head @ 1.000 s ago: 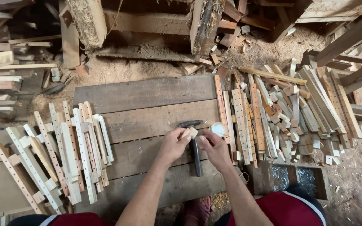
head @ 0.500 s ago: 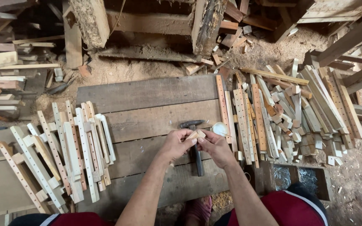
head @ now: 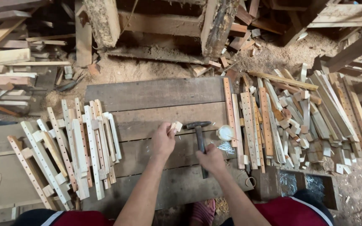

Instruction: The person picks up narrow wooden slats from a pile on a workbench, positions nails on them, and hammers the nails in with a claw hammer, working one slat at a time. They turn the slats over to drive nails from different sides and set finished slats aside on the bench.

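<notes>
Pinching a small pale wood block (head: 176, 126) between fingertips, the left hand (head: 163, 141) steadies it on the dark plank bench (head: 156, 94), so the block sits just left of the hammer head and within easy reach of a blow. The right hand (head: 211, 160) is wrapped tight around the handle of the hammer (head: 199, 138), whose dark head lies flat on the planks, apparently resting rather than raised. The two hands are apart, one on each thing.

Just right of the hammer stands a small round white tub (head: 225, 132), and beside it a loose scatter of thin nails (head: 225, 146), kept close to the gripping hand. Farther right lies a heap of drilled wooden strips (head: 256, 121) mixed with short offcuts, seemingly raw stock. On the left, a row of assembled slats with blocks fixed to them (head: 80, 155) lies side by side, set well apart from the heap. Sawdust and scrap timber cover the floor beyond the bench.
</notes>
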